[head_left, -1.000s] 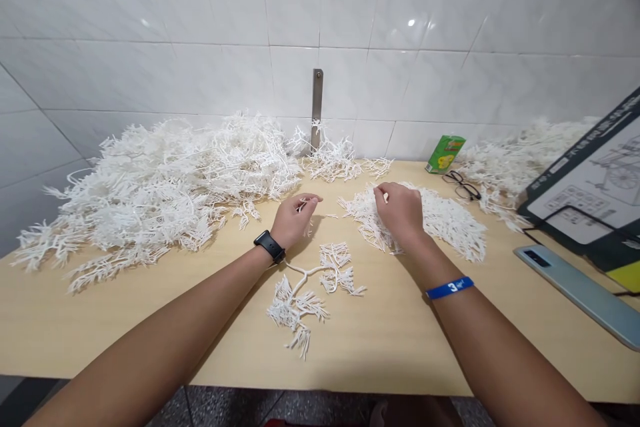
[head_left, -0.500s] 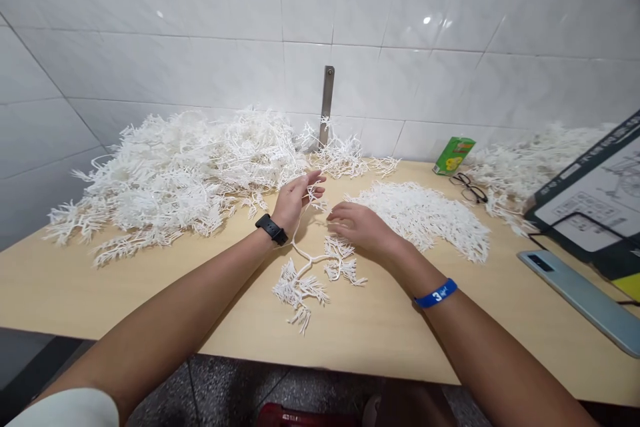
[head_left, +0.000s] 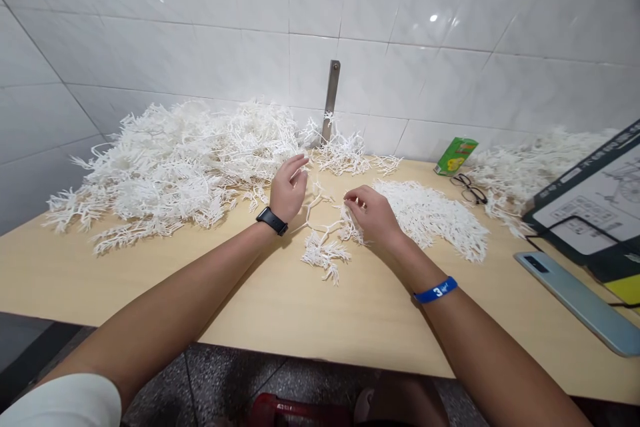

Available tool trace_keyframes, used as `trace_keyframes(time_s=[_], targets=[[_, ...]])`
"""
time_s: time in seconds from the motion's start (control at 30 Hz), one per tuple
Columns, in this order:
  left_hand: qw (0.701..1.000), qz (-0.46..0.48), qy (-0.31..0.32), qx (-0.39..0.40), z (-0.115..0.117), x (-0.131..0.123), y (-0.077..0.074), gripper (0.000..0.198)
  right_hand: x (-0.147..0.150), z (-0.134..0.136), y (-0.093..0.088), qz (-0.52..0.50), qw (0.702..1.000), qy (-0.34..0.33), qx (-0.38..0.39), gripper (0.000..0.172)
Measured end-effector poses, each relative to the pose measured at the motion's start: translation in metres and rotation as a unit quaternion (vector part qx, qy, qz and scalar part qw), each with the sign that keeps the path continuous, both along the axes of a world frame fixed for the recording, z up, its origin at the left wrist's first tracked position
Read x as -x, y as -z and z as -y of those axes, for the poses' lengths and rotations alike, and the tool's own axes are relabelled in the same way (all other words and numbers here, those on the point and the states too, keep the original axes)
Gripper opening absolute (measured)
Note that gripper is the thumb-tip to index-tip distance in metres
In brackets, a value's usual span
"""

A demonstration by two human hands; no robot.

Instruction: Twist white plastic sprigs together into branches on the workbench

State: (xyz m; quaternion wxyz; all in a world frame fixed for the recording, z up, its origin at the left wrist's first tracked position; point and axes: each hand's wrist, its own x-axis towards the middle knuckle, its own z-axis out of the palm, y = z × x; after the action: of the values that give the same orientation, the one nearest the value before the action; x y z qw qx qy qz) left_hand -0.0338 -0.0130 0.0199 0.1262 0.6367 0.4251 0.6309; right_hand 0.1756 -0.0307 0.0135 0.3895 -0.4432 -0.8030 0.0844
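Observation:
A white plastic branch (head_left: 325,228), thin-stemmed with frilly tufts at its ends, is spread on the table between my hands. My right hand (head_left: 374,213) has its thumb and fingertips pinched together at a tuft on the branch's right side; the exact grip is partly hidden. My left hand (head_left: 290,188), with a black watch on its wrist, is raised beside the stem, fingers stretched out and nothing held. Just behind it rises a big tangled heap of white branches (head_left: 190,160). To the right of my right hand lies a flat pile of white tufted pieces (head_left: 430,217).
A metal bracket (head_left: 331,100) stands against the tiled wall, with loose white sprigs (head_left: 345,153) at its foot. Farther right are a green box (head_left: 456,156), eyeglasses (head_left: 469,189), another white pile (head_left: 530,163), a dark printed box (head_left: 595,200) and a phone (head_left: 575,300).
The branch has shifted away from me and slightly right. My left hand has let go of its stem. My right hand has moved a little right and its fingers have closed at a tuft.

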Motion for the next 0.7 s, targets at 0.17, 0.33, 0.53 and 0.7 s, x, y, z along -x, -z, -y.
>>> trace_keyframes(time_s=[0.17,0.33,0.53,0.7], targets=[[0.998,-0.014,0.036,-0.051,0.019,-0.012,-0.007,0.02,0.0,-0.002,0.001,-0.054,0.998,0.028,0.004,0.009],[0.98,-0.044,0.181,0.062,0.031,-0.028,0.002,0.027,0.006,0.001,0.003,-0.129,0.99,-0.013,0.05,0.011],[0.947,-0.089,0.269,0.151,0.027,-0.035,0.016,0.054,0.014,0.0,0.012,-0.245,0.952,-0.076,0.165,0.013],[0.954,-0.111,0.221,0.168,0.021,-0.03,0.018,0.037,0.016,-0.002,0.014,-0.302,0.922,-0.108,0.217,0.016]])
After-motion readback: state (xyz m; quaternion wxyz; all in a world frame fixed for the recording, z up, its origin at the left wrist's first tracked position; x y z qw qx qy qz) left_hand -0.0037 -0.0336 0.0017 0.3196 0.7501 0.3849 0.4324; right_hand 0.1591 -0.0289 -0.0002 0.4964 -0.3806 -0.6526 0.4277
